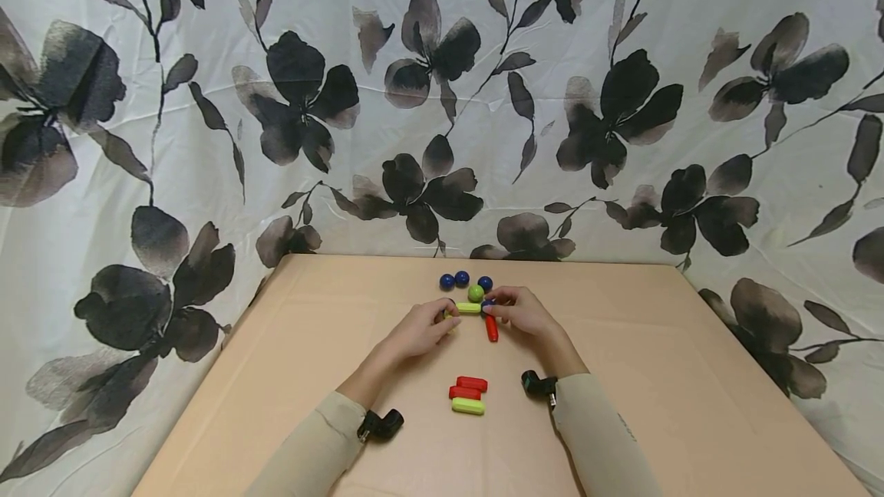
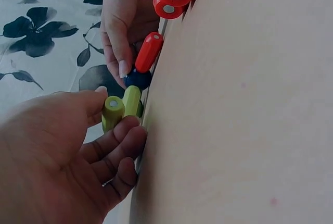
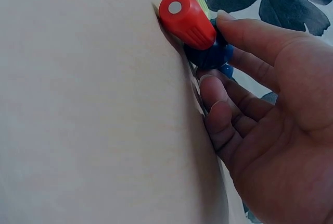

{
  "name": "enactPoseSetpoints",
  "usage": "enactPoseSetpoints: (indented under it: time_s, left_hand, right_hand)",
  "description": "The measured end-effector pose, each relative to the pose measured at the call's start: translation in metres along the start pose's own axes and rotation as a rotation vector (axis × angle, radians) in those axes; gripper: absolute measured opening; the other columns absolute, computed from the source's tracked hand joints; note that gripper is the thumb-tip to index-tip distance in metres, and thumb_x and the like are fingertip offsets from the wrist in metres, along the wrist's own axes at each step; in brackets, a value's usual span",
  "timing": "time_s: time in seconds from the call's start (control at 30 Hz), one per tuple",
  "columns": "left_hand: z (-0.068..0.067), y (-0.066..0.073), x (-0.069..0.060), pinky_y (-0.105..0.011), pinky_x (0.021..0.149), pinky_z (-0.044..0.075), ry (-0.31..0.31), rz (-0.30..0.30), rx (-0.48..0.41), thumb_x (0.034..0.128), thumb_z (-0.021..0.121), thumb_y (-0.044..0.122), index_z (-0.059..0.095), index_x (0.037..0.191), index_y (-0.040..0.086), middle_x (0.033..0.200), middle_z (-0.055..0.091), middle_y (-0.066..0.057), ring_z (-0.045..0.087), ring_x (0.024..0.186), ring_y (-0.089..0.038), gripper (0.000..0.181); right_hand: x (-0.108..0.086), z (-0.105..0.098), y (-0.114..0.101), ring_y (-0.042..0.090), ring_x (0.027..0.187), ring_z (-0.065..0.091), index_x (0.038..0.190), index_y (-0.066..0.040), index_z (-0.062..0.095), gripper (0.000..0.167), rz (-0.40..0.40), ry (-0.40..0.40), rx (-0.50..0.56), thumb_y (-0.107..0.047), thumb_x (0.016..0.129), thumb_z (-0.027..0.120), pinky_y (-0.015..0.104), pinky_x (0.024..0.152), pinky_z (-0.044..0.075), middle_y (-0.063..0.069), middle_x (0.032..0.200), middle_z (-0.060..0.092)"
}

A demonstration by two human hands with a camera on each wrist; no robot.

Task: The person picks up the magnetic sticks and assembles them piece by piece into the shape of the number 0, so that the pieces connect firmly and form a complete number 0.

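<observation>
My left hand [image 1: 423, 328] [image 2: 57, 151] pinches a yellow-green rod [image 2: 113, 110] between thumb and fingers, its round end facing the left wrist camera. Beside it a second yellow-green rod [image 1: 468, 307] [image 2: 131, 100] runs across to a blue ball [image 1: 486, 304] [image 2: 138, 79] [image 3: 208, 56]. My right hand [image 1: 528, 317] [image 3: 291, 94] grips that ball with thumb and fingertips. From the same ball a red rod [image 1: 492, 328] [image 3: 188, 21] points toward the body. The fingers partly cover the ball and the held rod.
Behind the hands lie a green ball [image 1: 476, 293] and several blue balls [image 1: 462, 278]. Nearer the body, two red rods [image 1: 472, 383] and a yellow-green rod [image 1: 468, 406] lie side by side on the table [image 1: 331, 305]. A flowered cloth [image 1: 511, 136] hangs behind the far edge.
</observation>
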State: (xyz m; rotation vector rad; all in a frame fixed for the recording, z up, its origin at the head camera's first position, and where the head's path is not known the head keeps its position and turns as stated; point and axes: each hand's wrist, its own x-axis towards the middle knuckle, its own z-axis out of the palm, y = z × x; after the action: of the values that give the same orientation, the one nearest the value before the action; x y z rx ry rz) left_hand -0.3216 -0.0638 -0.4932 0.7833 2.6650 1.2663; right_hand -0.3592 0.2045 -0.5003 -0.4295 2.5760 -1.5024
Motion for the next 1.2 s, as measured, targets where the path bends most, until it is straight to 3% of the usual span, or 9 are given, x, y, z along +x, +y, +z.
enactPoseSetpoints:
  time_s: [0.13, 0.53, 0.93, 1.03, 1.2]
  left_hand:
    - [0.001, 0.0, 0.001, -0.026, 0.056, 0.042, -0.006, -0.006, 0.045, 0.1075, 0.059, 0.032, 0.067, 0.111, 0.024, 0.071, 0.061, 0.002, 0.056, 0.061, -0.011, 0.012]
    - [0.001, 0.003, -0.002, -0.026, 0.055, 0.036, -0.037, -0.038, 0.16, 0.1071, 0.059, 0.033, 0.065, 0.111, 0.026, 0.071, 0.058, 0.006, 0.05, 0.06, -0.011, 0.01]
    - [-0.001, 0.001, -0.002, -0.028, 0.056, 0.037, -0.053, -0.032, 0.167, 0.1064, 0.06, 0.031, 0.067, 0.116, 0.021, 0.071, 0.056, 0.005, 0.05, 0.06, -0.012, 0.015]
    - [-0.002, -0.003, -0.001, -0.027, 0.056, 0.038, -0.009, -0.032, 0.125, 0.1056, 0.062, 0.03, 0.067, 0.113, 0.021, 0.07, 0.056, 0.005, 0.05, 0.06, -0.011, 0.013]
    - [-0.003, -0.016, 0.006, -0.028, 0.062, 0.041, 0.165, -0.048, 0.067, 0.1053, 0.063, 0.028, 0.066, 0.114, 0.018, 0.078, 0.056, 0.002, 0.051, 0.068, -0.013, 0.014]
  right_hand:
    - [-0.001, 0.0, 0.0, 0.024, 0.076, 0.059, 0.121, -0.007, 0.073, 0.028, 0.003, 0.0, 0.001, -0.023, 0.098, 0.074, 0.03, 0.063, 0.05, 0.009, 0.095, 0.07]
    - [0.0, 0.001, 0.004, 0.022, 0.073, 0.057, 0.12, -0.008, 0.074, 0.03, 0.019, 0.011, 0.023, -0.026, 0.097, 0.076, 0.03, 0.058, 0.045, 0.006, 0.093, 0.067]
    - [-0.001, 0.002, 0.004, 0.021, 0.073, 0.058, 0.121, -0.007, 0.074, 0.028, 0.002, 0.013, 0.002, -0.021, 0.097, 0.075, 0.03, 0.064, 0.05, 0.007, 0.093, 0.066]
    - [-0.001, 0.002, 0.003, 0.02, 0.074, 0.058, 0.122, -0.006, 0.074, 0.029, 0.002, 0.013, -0.002, -0.021, 0.097, 0.076, 0.029, 0.064, 0.05, 0.007, 0.093, 0.066]
    - [-0.001, 0.002, 0.003, 0.02, 0.073, 0.058, 0.122, -0.007, 0.074, 0.029, 0.007, 0.012, 0.0, -0.022, 0.097, 0.075, 0.029, 0.063, 0.049, 0.007, 0.094, 0.066]
